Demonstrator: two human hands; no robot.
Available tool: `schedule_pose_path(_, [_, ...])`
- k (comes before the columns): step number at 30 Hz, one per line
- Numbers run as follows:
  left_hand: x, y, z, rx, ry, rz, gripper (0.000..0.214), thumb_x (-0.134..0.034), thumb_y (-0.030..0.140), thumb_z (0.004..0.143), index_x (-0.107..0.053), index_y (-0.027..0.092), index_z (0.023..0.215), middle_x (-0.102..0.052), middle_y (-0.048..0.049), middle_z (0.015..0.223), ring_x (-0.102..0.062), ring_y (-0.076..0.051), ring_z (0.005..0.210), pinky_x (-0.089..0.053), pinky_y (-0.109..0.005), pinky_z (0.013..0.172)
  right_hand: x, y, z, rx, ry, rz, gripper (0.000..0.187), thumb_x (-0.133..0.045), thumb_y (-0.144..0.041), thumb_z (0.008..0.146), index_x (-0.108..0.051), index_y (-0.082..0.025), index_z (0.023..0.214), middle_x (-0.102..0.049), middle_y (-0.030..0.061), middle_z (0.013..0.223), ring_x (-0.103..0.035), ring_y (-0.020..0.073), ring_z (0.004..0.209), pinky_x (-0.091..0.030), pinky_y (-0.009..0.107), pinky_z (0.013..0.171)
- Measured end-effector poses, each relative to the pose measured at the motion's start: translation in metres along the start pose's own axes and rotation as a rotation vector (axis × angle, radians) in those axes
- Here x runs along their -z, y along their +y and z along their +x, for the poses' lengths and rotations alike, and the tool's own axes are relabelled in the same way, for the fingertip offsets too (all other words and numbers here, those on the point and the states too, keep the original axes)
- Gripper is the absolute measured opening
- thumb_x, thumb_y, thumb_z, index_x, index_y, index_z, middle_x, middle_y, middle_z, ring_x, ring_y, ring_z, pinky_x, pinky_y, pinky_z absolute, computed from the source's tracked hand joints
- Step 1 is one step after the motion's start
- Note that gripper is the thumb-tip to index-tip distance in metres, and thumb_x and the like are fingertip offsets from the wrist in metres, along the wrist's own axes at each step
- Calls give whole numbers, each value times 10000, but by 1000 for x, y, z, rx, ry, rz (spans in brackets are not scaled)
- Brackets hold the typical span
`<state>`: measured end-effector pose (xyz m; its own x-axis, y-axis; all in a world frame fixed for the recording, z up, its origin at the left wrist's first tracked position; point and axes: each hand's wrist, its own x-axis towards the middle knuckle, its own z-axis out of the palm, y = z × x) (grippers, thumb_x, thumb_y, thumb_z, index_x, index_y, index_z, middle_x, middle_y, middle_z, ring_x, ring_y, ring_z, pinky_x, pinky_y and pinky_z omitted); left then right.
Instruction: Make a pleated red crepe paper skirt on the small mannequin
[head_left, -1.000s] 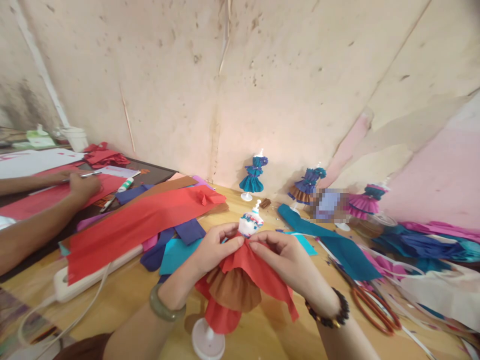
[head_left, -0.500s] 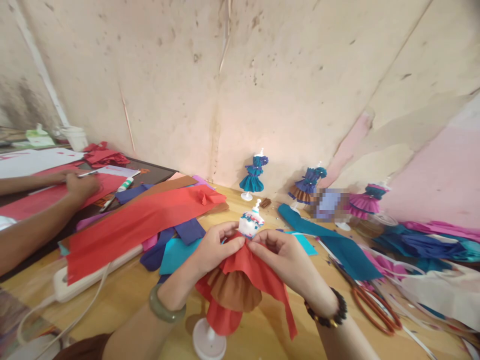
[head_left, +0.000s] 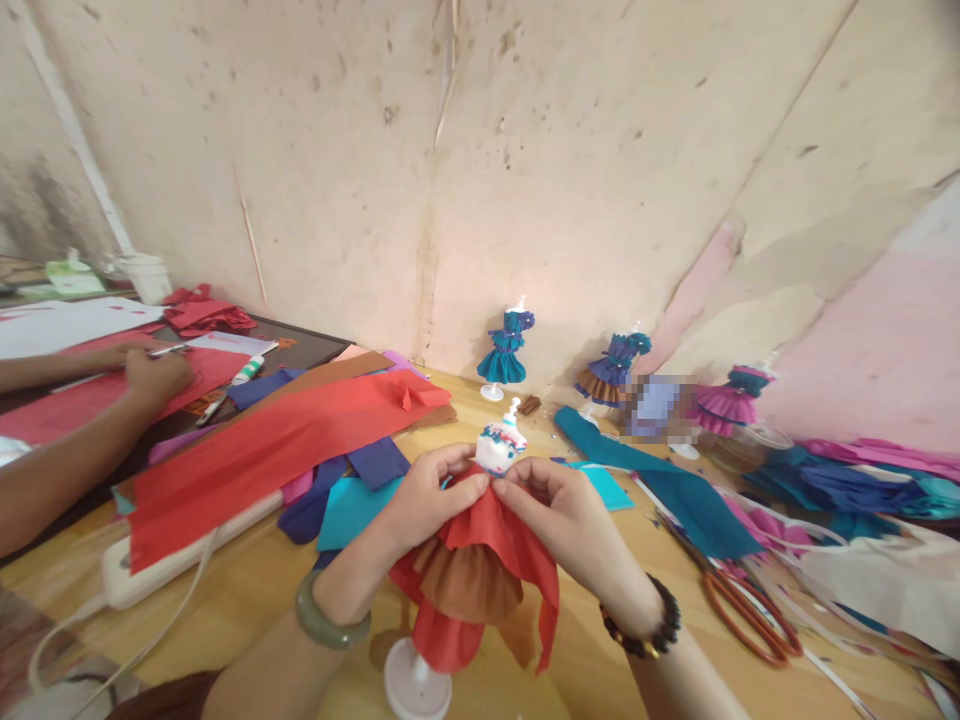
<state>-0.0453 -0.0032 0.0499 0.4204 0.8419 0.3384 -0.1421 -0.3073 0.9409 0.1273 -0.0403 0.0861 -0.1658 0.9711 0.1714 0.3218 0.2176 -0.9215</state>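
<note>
In front of me a small white dress form point(head_left: 501, 450) leans on its round white base point(head_left: 418, 682). Red and brown gathered layers hang around its lower part, the brown ruffle point(head_left: 469, 580) between red ones. My left hand point(head_left: 439, 497) pinches the upper edge of a red crepe paper strip point(head_left: 491, 522) at the form's waist. My right hand point(head_left: 551, 500) pinches the same strip just beside it, thumb and fingers pressed together. The strip's loose end hangs below my right hand.
Several dressed mini forms, one in teal point(head_left: 504, 360), stand by the wall. Red-handled scissors point(head_left: 752, 615) and a teal strip point(head_left: 675, 490) lie right. A red sheet point(head_left: 285, 450) covers a power strip point(head_left: 150, 570) at left. Another person's hands point(head_left: 157, 375) work at far left.
The loose end of the red strip has swung left, closer to the dress form. Both my hands keep their pinch at the waist, almost unmoved.
</note>
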Motion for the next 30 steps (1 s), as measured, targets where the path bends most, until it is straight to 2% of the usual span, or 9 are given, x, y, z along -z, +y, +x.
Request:
schedule_pose_path(5, [-1, 3, -1, 1, -11, -13, 321, -606, 293, 889, -675, 139, 1163, -719, -96, 1103, -659, -232, 991, -499, -332, 898, 0, 0, 1, 0, -16, 36, 288, -637, -460, 797, -589, -187, 720, -590, -8, 653, -522, 136, 607, -396, 267, 576])
schedule_pose_path(12, [-1, 9, -3, 23, -29, -68, 389, -596, 427, 901, -681, 135, 1143, -727, -101, 1055, -670, -251, 956, -509, -345, 862, 3, 3, 3, 4, -28, 40, 285, -639, -456, 804, -585, -189, 723, -579, -15, 652, -508, 131, 602, -383, 261, 570])
schedule_pose_path(19, [-2, 13, -1, -3, -88, -60, 400, -691, 333, 853, -655, 146, 1205, -685, -119, 1237, -631, -280, 1152, -465, -381, 1018, 3, 8, 4, 32, -13, -25, 293, -618, -459, 836, -593, -187, 730, -603, -5, 680, -513, 138, 638, -386, 262, 586])
schedule_pose_path(30, [-9, 6, -1, 30, -65, -112, 432, -702, 336, 841, -643, 164, 1232, -681, -111, 1258, -621, -269, 1188, -456, -369, 1049, 3, 3, 3, 28, 63, -141, 321, -612, -466, 843, -576, -195, 674, -615, 3, 650, -524, 146, 625, -393, 261, 575])
